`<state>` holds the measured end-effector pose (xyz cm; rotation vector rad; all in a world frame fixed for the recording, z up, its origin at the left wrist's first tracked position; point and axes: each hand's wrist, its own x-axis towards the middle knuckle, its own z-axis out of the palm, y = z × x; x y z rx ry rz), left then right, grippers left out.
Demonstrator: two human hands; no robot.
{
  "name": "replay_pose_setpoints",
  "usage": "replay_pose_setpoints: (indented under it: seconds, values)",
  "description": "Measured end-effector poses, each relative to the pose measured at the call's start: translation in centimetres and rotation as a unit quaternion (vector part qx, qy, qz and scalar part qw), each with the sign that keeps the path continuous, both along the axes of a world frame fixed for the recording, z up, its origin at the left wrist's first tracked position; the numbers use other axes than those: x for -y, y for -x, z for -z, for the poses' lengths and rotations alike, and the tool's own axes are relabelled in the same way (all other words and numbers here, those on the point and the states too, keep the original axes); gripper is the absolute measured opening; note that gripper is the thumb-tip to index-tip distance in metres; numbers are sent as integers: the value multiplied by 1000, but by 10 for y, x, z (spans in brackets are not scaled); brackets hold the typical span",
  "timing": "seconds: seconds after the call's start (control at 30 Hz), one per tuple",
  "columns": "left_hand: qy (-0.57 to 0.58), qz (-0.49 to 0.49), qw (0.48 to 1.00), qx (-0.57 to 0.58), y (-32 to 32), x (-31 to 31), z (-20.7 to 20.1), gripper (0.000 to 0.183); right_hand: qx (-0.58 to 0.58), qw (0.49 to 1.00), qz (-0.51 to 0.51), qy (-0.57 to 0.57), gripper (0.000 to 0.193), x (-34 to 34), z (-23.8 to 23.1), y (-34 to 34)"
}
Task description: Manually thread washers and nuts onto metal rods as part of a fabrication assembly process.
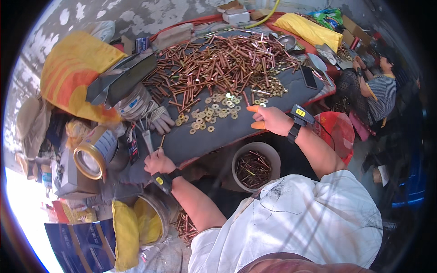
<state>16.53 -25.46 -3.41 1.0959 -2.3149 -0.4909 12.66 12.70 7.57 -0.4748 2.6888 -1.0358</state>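
My left hand [158,163] is closed in a pinch at the table's near left edge. A thin brass-coloured rod [162,142] stands up out of its fingers; its lower end is hidden. Over the table's near right side, my right hand [273,119] wears orange finger covers, with thumb and forefinger apart. The forefinger's tip meets the near end of a copper-coloured bolt [246,98]; whether they touch I cannot tell. Flat brass washers [214,111] lie between the hands. Behind them spreads a big heap of copper-coloured bolts [214,61], with small nuts [273,86] at its right.
Below the table edge stands a pale bucket [278,166] of bolts. A phone [308,77] lies at the table's right, above a red bag [339,132]. Grey gloves [160,122], a large can [93,157] and a metal scoop [123,79] crowd the left. Another person [380,88] works at far right.
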Motion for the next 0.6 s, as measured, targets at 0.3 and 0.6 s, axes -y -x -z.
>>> replay_pose_setpoints:
  seconds: [0.3, 0.6]
  values:
    - [104, -67, 972, -199, -9, 5, -14, 12, 51, 991, -111, -45, 41, 33, -3, -12]
    - [-130, 91, 907, -391, -2, -29, -36, 10, 127, 988, -84, -33, 38, 22, 10, -18]
